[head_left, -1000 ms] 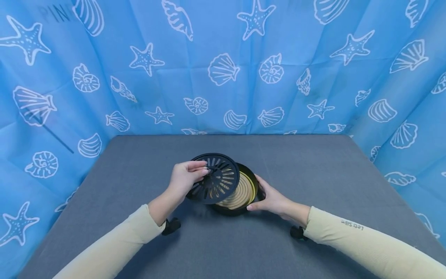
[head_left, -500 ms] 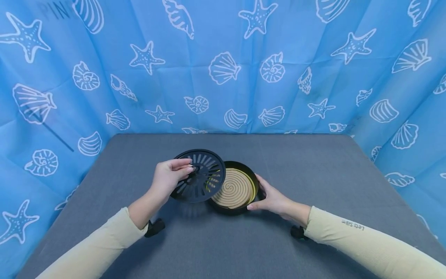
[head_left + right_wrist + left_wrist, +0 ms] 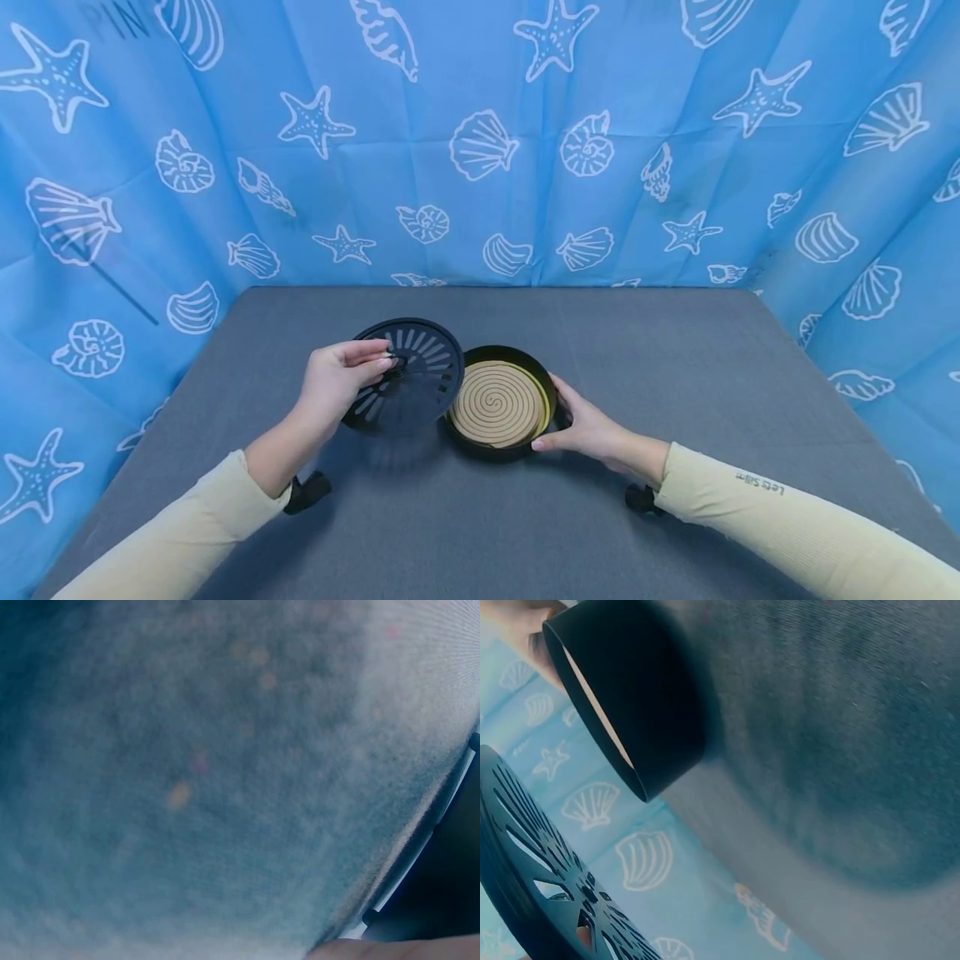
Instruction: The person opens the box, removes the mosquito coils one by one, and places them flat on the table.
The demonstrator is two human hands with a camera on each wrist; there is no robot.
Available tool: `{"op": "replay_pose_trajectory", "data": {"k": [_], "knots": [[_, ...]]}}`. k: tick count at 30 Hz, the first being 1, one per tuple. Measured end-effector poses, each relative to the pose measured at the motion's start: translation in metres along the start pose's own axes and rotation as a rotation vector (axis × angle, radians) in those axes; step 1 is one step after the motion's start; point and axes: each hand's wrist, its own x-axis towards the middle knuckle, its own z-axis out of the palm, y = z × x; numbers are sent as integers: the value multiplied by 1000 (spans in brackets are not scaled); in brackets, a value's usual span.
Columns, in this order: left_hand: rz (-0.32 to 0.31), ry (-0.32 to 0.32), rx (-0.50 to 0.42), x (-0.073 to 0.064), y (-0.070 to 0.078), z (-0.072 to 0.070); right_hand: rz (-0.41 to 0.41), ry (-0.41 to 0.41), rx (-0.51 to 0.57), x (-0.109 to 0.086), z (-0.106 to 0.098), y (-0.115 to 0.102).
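In the head view my left hand (image 3: 339,377) pinches the small knob at the centre of a round black slotted lid (image 3: 420,396). The lid hangs tilted above the table, left of a shallow round black tin (image 3: 487,452), and slightly overlaps its left rim in this view. Inside the tin lies a tan spiral mosquito coil (image 3: 495,404), with a yellow edge showing at its right. My right hand (image 3: 588,429) grips the tin's right side, thumb at the front and fingers behind. From the left wrist, the tin's outer wall (image 3: 645,690) and the lid's slots are visible.
A grey cloth-covered table (image 3: 675,358) lies under everything. Behind it and at both sides hangs a blue curtain (image 3: 480,208) with white shells and starfish. Black wrist devices show beneath both sleeves.
My left hand has carried the lid leftward off the tin, uncovering most of the coil. The right hand and tin have stayed in place.
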Motion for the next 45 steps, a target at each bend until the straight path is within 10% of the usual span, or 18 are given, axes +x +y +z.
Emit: {"op": "replay_pose_trajectory", "data": {"k": [45], "knots": [[-84,14,12,32,-56,-18,1,10,-7,1,0,2]]}}
